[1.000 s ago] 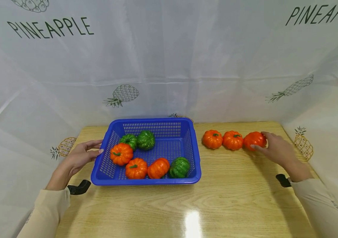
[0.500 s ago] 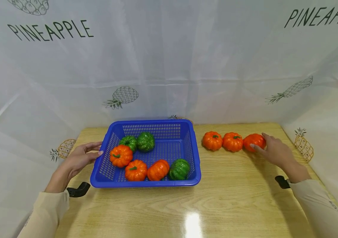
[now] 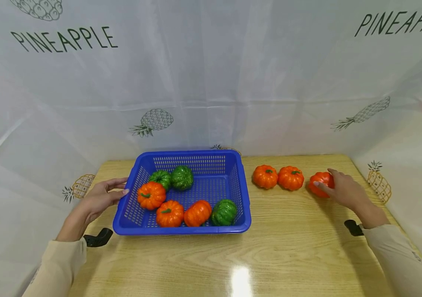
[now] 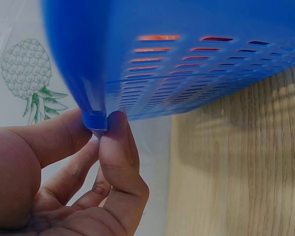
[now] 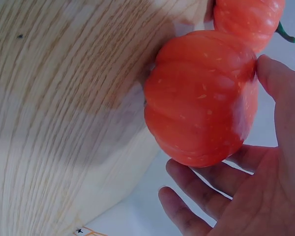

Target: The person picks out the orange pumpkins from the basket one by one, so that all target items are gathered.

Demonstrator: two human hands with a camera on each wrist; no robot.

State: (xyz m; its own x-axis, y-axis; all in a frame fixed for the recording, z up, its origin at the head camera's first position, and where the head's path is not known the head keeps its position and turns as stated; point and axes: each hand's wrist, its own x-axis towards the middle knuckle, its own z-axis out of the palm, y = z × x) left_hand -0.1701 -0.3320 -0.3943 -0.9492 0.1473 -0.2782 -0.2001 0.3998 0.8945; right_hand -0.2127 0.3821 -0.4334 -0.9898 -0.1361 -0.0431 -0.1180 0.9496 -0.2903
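Observation:
In the head view, my left hand (image 3: 101, 199) is at the left side of a blue slotted plastic basket (image 3: 181, 231). The left wrist view shows its thumb and fingers pinching the basket's rim (image 4: 93, 118). My right hand (image 3: 350, 193) holds a small orange pumpkin (image 3: 320, 184) between thumb and fingers at the table's right end. Close up in the right wrist view, this pumpkin (image 5: 201, 98) lies on its side, ribbed and glossy. Orange pumpkins (image 3: 170, 213) and green pumpkins (image 3: 182, 177) lie inside the basket.
Two orange pumpkins, one nearer the basket (image 3: 265, 176) and one further right (image 3: 291, 178), sit side by side on the wooden table (image 3: 288, 243). A pale curtain (image 3: 211, 74) printed with pineapples hangs behind and along both sides.
The pumpkin in my right hand has shifted slightly right and toward me, leaving a gap beside its neighbour. My left hand and the basket stay in place.

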